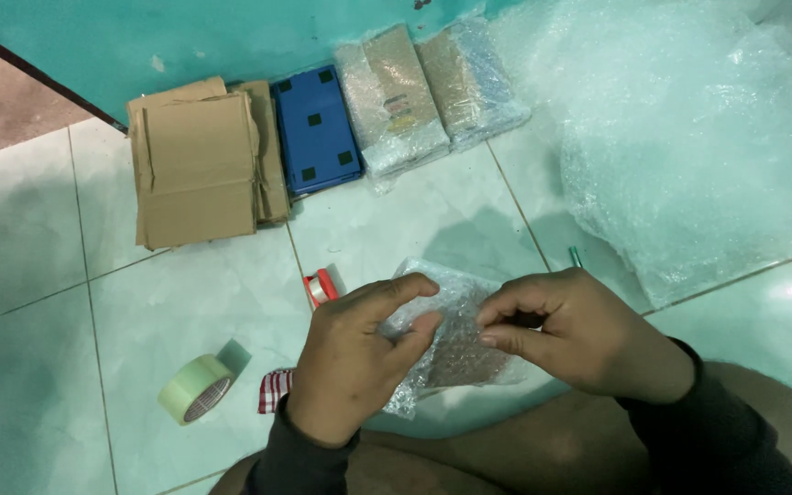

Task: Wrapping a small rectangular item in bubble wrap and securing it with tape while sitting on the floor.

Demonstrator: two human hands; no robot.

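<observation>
Against the teal wall [185, 37] lies a stack of flattened brown cardboard boxes [199, 165], and just beside it a flat blue plastic case with dark square pads [316, 128]. Next along sit two bubble-wrapped rectangular parcels [391, 99] [469, 81], touching each other. A big heap of clear bubble wrap [698, 137] spreads over the pale tiled floor [20, 275] on the far side. Nearer, a roll of pale green tape [196, 389] stands tilted on the tiles, and a small red tape dispenser [321, 287] lies well apart from it.

Small bubble-wrapped package [451, 344] near centre; two larger bubble-wrapped brown packages [394, 103] [469, 82] far centre; flat brown cardboard boxes [199, 165] far left
</observation>
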